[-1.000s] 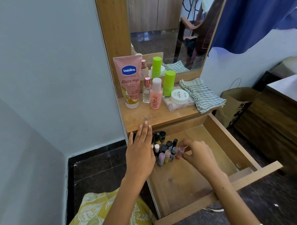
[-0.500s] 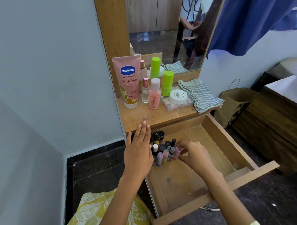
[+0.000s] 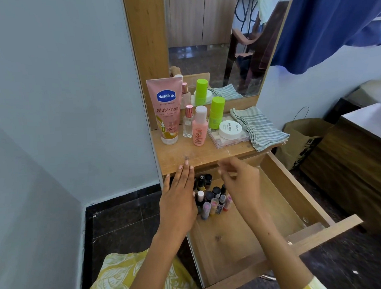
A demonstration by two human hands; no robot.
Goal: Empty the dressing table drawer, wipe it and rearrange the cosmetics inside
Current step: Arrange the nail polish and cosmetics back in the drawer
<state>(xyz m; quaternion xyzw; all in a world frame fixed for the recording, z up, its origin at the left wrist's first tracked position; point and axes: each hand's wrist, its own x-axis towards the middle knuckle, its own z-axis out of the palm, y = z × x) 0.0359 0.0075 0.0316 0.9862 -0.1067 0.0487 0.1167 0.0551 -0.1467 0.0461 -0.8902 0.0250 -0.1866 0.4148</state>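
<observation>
The wooden drawer (image 3: 281, 188) is pulled out below the dressing table top (image 3: 207, 153). Several small nail polish and lip bottles (image 3: 213, 199) stand clustered in its back left corner. My left hand (image 3: 178, 201) lies flat with straight fingers along the left side of that cluster, fingertips at the tabletop's front edge. My right hand (image 3: 238, 181) hovers blurred above the cluster, fingers loosely apart, holding nothing I can see. On the top stand a pink Vaseline tube (image 3: 168, 110), a small perfume bottle (image 3: 188, 121), a pink bottle (image 3: 199, 126), a green bottle (image 3: 216, 112) and a white jar (image 3: 230, 129).
A folded striped cloth (image 3: 260, 126) lies at the tabletop's right end, beside a clear case (image 3: 226, 141) under the jar. A mirror (image 3: 214, 42) rises behind. A paper bag (image 3: 303, 138) and a dark wooden cabinet (image 3: 354, 169) stand right of the drawer.
My right hand has let go of the pink bottle at the cluster's right edge and lifted up toward the tabletop. My left hand has stayed in place.
</observation>
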